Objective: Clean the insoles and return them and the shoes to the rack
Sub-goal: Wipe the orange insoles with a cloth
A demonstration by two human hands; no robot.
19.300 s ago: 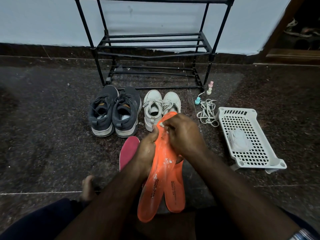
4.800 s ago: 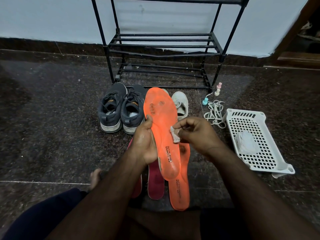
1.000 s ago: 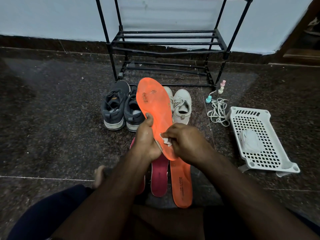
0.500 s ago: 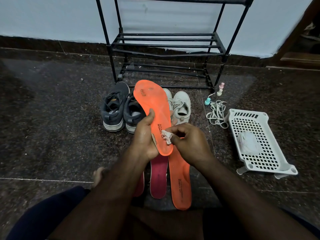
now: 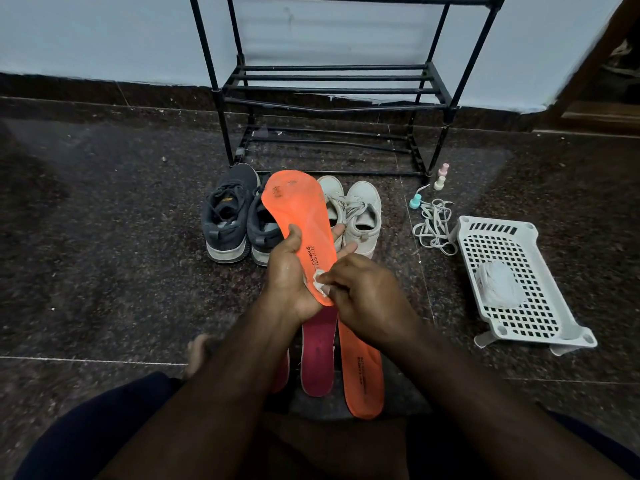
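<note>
Since half a sec ago the wad (image 5: 319,285) has slid down to the heel end of the raised orange insole (image 5: 300,230), and the R hand (image 5: 367,296) came with it. R hand pinches the wad between thumb and fingertips, pressed on the insole. L hand (image 5: 289,271) grips the insole from behind, thumb across its front, fingertips showing past the far edge (toe end tilts up and away). On the floor below lie a second orange insole (image 5: 362,368) and two pink insoles (image 5: 317,355), side by side. Grey shoes (image 5: 230,216) and white shoes (image 5: 360,213) stand in front of the rack (image 5: 329,88). Laces (image 5: 433,223) and a white basket (image 5: 512,278) sit to the right.
</note>
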